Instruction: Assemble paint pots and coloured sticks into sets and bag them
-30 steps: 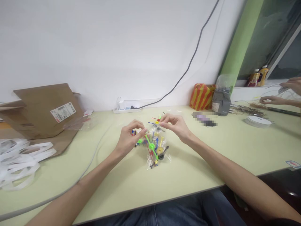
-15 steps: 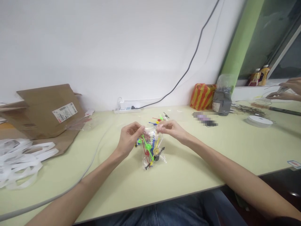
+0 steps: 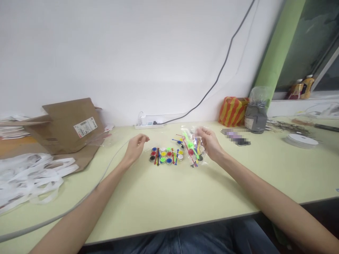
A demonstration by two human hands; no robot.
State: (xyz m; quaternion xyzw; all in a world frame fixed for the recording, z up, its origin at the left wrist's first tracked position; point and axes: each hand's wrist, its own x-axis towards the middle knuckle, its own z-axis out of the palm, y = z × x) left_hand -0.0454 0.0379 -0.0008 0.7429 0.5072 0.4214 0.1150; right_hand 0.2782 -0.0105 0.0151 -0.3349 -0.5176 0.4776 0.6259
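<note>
The right hand curls closed, its fingers gripping a clear plastic bag of bright plastic pieces. The left hand hangs half open and holds nothing. Between the hands, small round coloured caps with thin sticks lie grouped on the pale green tabletop, with loose coloured plastic arrows just behind them.

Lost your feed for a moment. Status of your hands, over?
Right hand gripping clear plastic bag of coloured parts. Left hand open, empty. Loose coloured parts lying between hands, touching neither.
</note>
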